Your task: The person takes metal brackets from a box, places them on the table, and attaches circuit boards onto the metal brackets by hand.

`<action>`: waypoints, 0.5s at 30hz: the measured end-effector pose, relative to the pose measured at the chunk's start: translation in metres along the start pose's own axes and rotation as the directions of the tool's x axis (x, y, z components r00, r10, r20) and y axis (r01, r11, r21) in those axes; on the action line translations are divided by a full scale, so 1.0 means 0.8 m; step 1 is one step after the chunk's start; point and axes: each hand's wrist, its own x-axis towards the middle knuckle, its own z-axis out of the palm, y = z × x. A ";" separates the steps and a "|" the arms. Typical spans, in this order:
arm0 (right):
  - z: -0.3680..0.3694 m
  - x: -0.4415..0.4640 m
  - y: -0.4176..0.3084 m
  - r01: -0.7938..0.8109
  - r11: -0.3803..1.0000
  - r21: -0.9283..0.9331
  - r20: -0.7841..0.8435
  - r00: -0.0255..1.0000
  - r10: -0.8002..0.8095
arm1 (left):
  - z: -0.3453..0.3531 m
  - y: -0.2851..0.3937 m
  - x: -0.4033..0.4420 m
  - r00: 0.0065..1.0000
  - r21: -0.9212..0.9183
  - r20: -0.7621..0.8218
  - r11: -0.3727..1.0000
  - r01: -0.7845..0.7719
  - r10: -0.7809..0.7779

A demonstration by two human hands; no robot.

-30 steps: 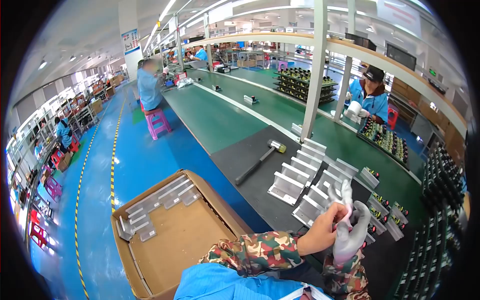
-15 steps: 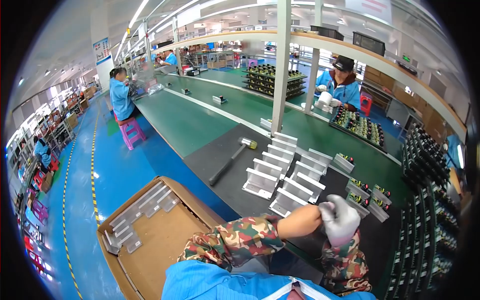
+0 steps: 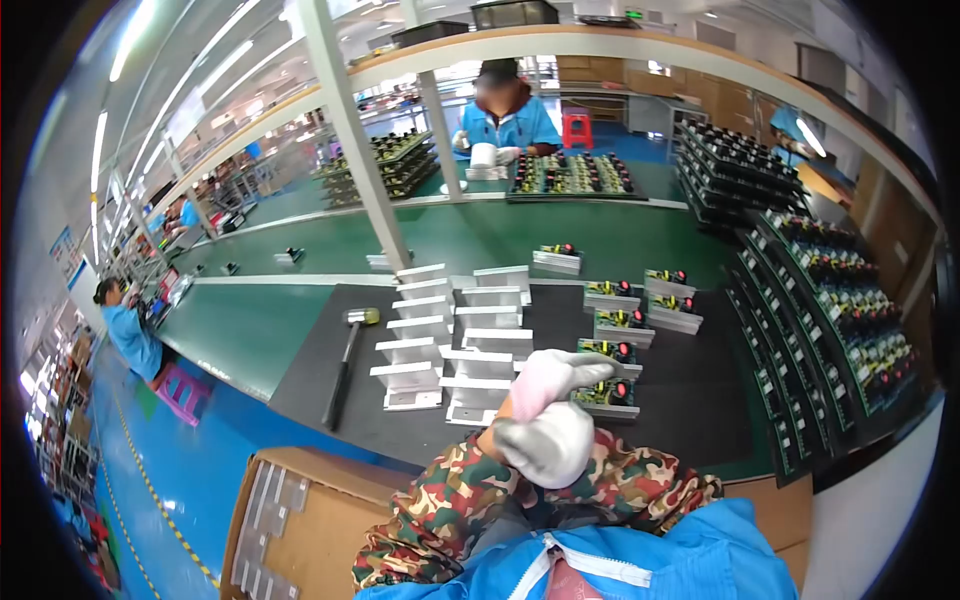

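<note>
A pale glove (image 3: 538, 390) covers the left hand (image 3: 562, 374), above the near edge of a black mat (image 3: 690, 420). That hand's fingers stretch rightward, holding nothing visible. The gloved right hand (image 3: 552, 446) curls by the left wrist; whether it pinches the cuff, I cannot tell. Beyond stand metal brackets (image 3: 492, 341) and circuit boards (image 3: 621, 320); leftward lies a hammer (image 3: 347, 365). Across the bench sits a co-worker (image 3: 512, 122).

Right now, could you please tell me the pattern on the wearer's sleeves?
The sleeves are camouflage, clearest in the head view.
</note>
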 end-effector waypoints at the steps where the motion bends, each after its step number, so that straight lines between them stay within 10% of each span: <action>1: 0.002 0.000 -0.006 0.007 1.000 -0.014 0.002 1.000 -0.007 | 0.004 0.015 0.007 0.940 -0.271 -0.024 0.907 0.322 -0.341; 8: 0.008 -0.008 -0.003 -0.034 0.999 0.028 0.030 0.999 0.033 | 0.000 0.013 -0.011 0.969 -0.669 0.079 0.709 0.225 -0.233; 15: 0.001 -0.008 -0.015 -0.126 0.974 0.188 0.142 0.985 0.100 | 0.032 0.015 -0.012 0.801 -0.914 -0.263 0.404 -0.030 -0.538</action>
